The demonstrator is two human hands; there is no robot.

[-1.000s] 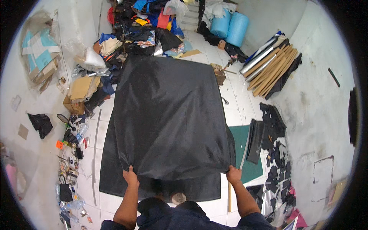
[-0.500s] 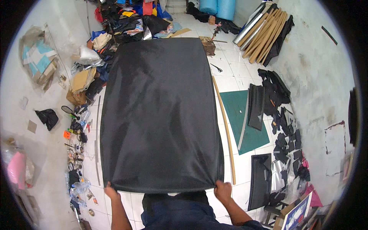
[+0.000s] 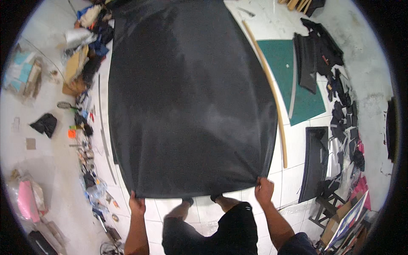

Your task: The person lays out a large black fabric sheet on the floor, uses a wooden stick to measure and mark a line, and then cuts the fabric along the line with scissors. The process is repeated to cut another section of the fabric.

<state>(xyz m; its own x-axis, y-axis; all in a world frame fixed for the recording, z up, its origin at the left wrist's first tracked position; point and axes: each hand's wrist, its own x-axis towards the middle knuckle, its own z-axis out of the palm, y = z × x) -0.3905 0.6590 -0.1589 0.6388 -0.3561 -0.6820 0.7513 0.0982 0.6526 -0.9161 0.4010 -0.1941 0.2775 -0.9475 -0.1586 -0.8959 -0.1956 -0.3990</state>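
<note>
A large sheet of black fabric (image 3: pixel 187 97) is spread flat over the white tiled floor (image 3: pixel 293 178), reaching from the top of the view down to my feet. My left hand (image 3: pixel 137 205) pinches its near left corner. My right hand (image 3: pixel 264 189) grips its near right corner. Both arms come up from the lower edge, and my legs in black shorts show between them.
A long wooden stick (image 3: pixel 272 97) lies along the fabric's right edge, beside a green cutting mat (image 3: pixel 308 102). Black fabric pieces (image 3: pixel 323 55) and a black panel (image 3: pixel 314 163) lie further right. Tools, bags and clutter (image 3: pixel 85 144) line the left side.
The fabric has been drawn toward me and lowered flat onto the floor. My view has tilted downward, and both hands stay on the near corners.
</note>
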